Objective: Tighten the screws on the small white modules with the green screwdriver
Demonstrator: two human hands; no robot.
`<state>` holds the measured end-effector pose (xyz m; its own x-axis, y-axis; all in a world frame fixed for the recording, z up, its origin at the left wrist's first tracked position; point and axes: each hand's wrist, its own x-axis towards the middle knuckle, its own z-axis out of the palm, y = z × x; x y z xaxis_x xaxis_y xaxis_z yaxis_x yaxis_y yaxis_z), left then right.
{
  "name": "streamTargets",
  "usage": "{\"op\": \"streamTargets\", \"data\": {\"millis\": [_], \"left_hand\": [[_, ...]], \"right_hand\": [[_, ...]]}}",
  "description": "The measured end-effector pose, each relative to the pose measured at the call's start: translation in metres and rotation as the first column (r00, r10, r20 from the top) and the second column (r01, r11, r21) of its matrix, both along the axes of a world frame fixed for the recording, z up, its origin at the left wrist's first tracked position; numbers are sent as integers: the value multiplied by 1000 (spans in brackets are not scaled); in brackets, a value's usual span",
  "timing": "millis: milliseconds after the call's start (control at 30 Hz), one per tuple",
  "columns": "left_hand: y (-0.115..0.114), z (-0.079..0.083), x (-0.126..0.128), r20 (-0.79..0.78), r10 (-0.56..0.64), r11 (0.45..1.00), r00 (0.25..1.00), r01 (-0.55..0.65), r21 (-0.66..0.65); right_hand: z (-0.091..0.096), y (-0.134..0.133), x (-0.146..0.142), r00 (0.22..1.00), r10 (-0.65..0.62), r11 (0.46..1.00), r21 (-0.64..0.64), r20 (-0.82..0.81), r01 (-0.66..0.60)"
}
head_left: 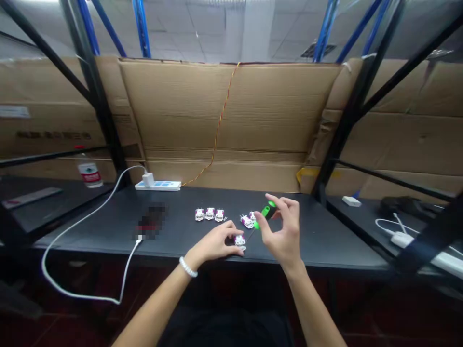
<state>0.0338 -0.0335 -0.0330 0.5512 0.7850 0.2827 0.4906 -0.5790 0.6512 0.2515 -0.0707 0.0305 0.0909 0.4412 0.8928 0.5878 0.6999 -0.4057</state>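
Observation:
Near the front edge of the black table (173, 226), my left hand (219, 239) pinches a small white and purple part (239, 242) against the tabletop. Raised to its right, my right hand (284, 231) grips a green and black screwdriver (266, 212) between thumb and fingers. The thin shaft slants down to the left, its tip close to the part; whether they touch I cannot tell. Just behind lie two similar white and purple parts (247, 221), partly covered by the screwdriver and my right hand. Three more such parts (210, 214) stand in a row farther left.
A white power strip (159, 186) with a plugged charger lies at the back left. Its white cable (47, 250) loops over the front edge to a blurred-out object (150, 222). Cardboard (224, 111) walls the back; black posts (347, 115) flank the table. A bottle (89, 172) stands left.

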Motion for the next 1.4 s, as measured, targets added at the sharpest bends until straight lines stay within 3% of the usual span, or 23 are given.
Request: {"op": "streamTargets", "data": {"millis": [267, 433, 533, 733, 967, 1167, 1333, 1400], "left_hand": [[0, 0, 1, -6, -1, 1000, 1000, 1, 8], [0, -1, 0, -3, 2, 1000, 1000, -2, 7], [0, -1, 0, -2, 6, 1000, 1000, -6, -2], [0, 0, 0, 4, -6, 1000, 1000, 6, 4], [0, -1, -1, -5, 0, 1000, 1000, 0, -2], [0, -1, 0, 0, -6, 1000, 1000, 6, 6], [0, -2, 0, -7, 2, 1000, 1000, -2, 4], [0, -2, 0, -9, 5, 1000, 1000, -5, 5]], "right_hand": [[-1, 0, 4, 990, 137, 989, -66, 44, -134], [1, 0, -1, 999, 27, 999, 25, 29, -28], [1, 0, -1, 1000, 0, 1000, 7, 0, 0], [-1, -1, 2, 987, 157, 985, -78, 38, -154], [1, 0, -1, 1000, -18, 999, 33, 21, 17], [1, -2, 2, 994, 94, 995, -35, 64, -92], [1, -1, 0, 1000, -14, 1000, 0, 18, 14], [0, 0, 0, 1000, -3, 1000, -13, 23, 3]]}}
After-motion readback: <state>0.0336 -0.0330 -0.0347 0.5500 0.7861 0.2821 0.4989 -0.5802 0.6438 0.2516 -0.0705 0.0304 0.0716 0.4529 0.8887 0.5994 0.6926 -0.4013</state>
